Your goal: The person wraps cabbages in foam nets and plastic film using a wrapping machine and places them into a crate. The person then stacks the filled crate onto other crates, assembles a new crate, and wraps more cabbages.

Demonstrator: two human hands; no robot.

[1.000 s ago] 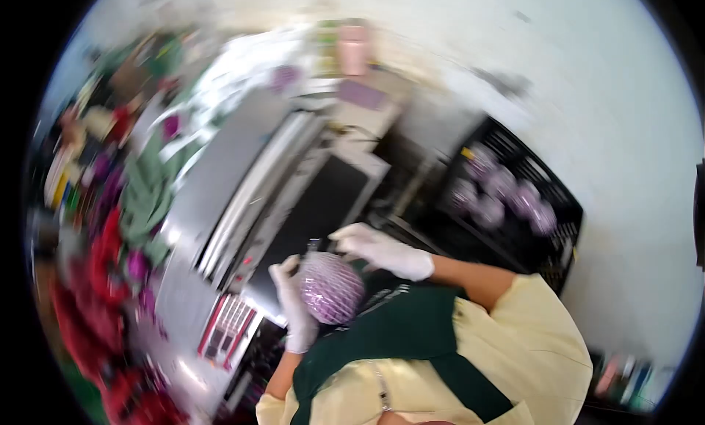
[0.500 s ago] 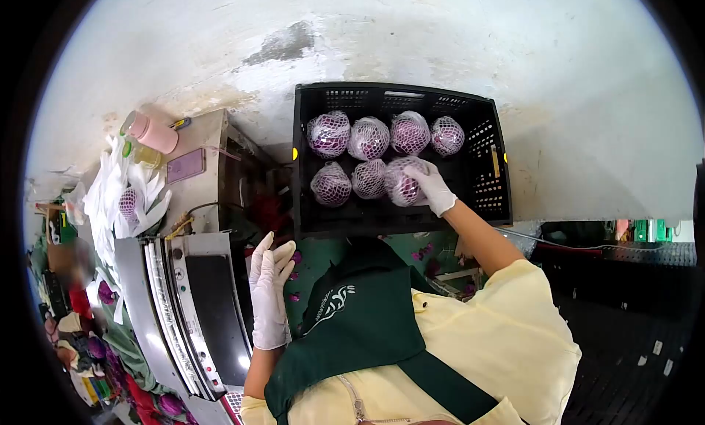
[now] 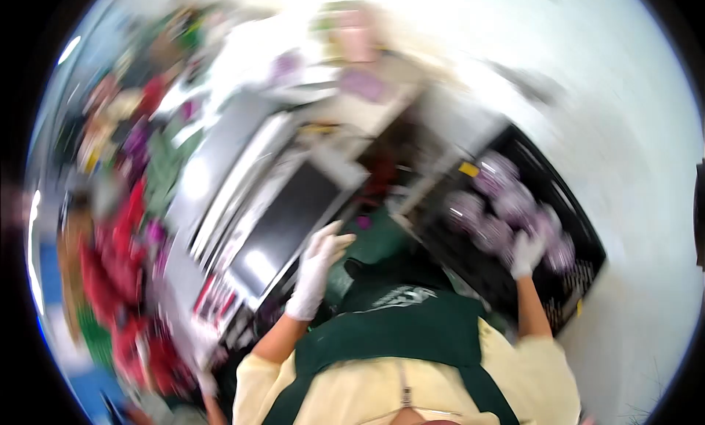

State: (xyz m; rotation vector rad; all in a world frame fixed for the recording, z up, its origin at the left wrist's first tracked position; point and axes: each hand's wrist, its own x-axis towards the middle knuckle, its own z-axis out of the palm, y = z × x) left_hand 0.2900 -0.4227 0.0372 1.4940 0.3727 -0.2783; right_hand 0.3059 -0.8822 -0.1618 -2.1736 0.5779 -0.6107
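Observation:
My right hand (image 3: 527, 255), in a white glove, is at the purple balls in the black crate (image 3: 580, 238). Motion smears its fingers, so I cannot tell whether it grips the ball under it. Several balls lie there in two rows, such as a round purple ball (image 3: 493, 172) at the far corner; their white net sleeves are blurred now but showed clearly earlier. My left hand (image 3: 317, 267), also gloved, hovers empty between the machine and my apron, its fingers stretched out. Nearest to it is the machine's dark flat plate (image 3: 290, 223).
A pink bottle (image 3: 355, 36) and a purple phone (image 3: 363, 85) stand and lie on a surface beyond the machine. White wrapping (image 3: 253, 47) heaps beside them. At far left are red bundles (image 3: 110, 278). Another person's hand (image 3: 207, 383) shows at lower left.
The view has swung left, so the crate now appears tilted at the right and the machine nearer the middle. My right hand stays at the balls; my left remains empty.

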